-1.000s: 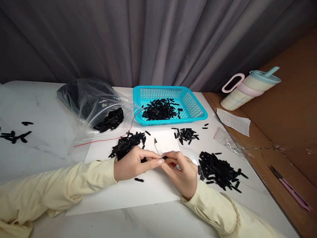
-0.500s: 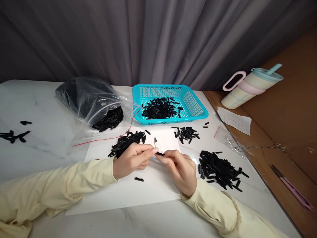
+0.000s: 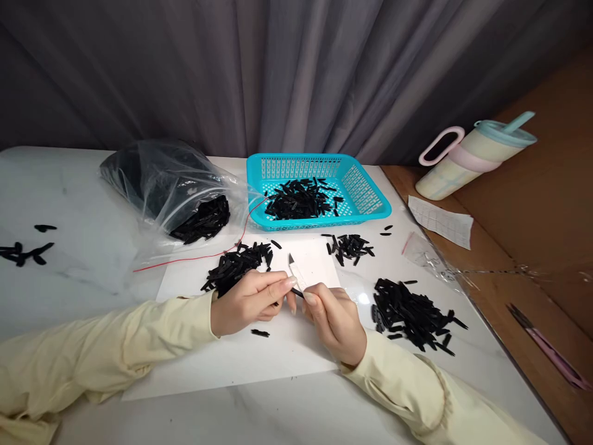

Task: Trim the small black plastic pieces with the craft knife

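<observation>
A small black strip-shaped piece [image 3: 298, 292] is pinched between both hands above the white sheet [image 3: 185, 371]. My left hand [image 3: 252, 300] grips one end with thumb and forefinger, and my right hand [image 3: 336, 318] has the other end. Just behind the fingertips is a white-handled craft knife [image 3: 296, 272], blade pointing away; whether it lies on the sheet or is held I cannot tell. A heap of black pieces [image 3: 236, 266] sits beyond my left hand. One loose piece [image 3: 260, 333] lies on the sheet below it.
Behind stand a blue basket [image 3: 324, 224] of black pieces and a clear plastic bag [image 3: 152, 179] spilling more. Two piles, a small one [image 3: 351, 247] and a larger one [image 3: 414, 315], lie at right. Farther right are a tumbler [image 3: 472, 157], a paper slip [image 3: 440, 221] and pink-handled scissors [image 3: 549, 352].
The black piece has tilted, its right end lower, and more of my right fingers shows beneath it. Both hands stay in nearly the same place. The view has shifted slightly.
</observation>
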`<state>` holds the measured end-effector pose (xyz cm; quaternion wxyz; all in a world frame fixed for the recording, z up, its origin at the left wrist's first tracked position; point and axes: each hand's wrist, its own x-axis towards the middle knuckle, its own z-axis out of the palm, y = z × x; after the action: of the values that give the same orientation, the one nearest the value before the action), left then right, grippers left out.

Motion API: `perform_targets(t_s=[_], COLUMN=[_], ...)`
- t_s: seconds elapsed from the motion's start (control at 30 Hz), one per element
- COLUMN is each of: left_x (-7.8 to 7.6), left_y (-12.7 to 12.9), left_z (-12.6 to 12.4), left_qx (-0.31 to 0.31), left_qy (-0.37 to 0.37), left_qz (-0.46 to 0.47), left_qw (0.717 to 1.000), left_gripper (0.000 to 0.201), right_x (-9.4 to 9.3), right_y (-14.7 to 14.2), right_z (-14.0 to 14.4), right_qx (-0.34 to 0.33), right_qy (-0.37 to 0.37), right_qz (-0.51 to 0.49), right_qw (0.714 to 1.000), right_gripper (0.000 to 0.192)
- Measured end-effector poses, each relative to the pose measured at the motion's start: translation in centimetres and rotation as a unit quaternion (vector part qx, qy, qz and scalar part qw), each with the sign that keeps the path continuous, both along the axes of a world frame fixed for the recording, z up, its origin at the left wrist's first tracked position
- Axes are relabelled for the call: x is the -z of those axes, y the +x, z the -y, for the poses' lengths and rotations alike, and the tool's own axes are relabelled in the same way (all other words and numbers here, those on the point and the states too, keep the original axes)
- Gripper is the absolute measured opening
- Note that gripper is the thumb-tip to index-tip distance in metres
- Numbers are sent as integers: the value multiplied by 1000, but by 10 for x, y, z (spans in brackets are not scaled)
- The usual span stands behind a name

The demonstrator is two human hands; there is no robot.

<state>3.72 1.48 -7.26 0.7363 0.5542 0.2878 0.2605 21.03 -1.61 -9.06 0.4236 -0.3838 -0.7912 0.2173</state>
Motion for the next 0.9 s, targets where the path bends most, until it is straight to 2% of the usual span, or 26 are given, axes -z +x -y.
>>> perform_targets(t_s=[0.23, 0.9], left_x=[-1, 1], left_y=[-1, -3], left_z=[1, 1], left_qx=[20, 38], left_qy=[-22, -14], left_qz=[5, 12], left_qw=[1000, 999], left_gripper=[44, 39], right_x=[1, 0], right_y=[0, 2], right_z=[-1, 0], right_qx=[1, -18], right_qy=[-6, -26], right_qz=[-9, -36], right_qw=[1000, 999], right_gripper=[32, 25])
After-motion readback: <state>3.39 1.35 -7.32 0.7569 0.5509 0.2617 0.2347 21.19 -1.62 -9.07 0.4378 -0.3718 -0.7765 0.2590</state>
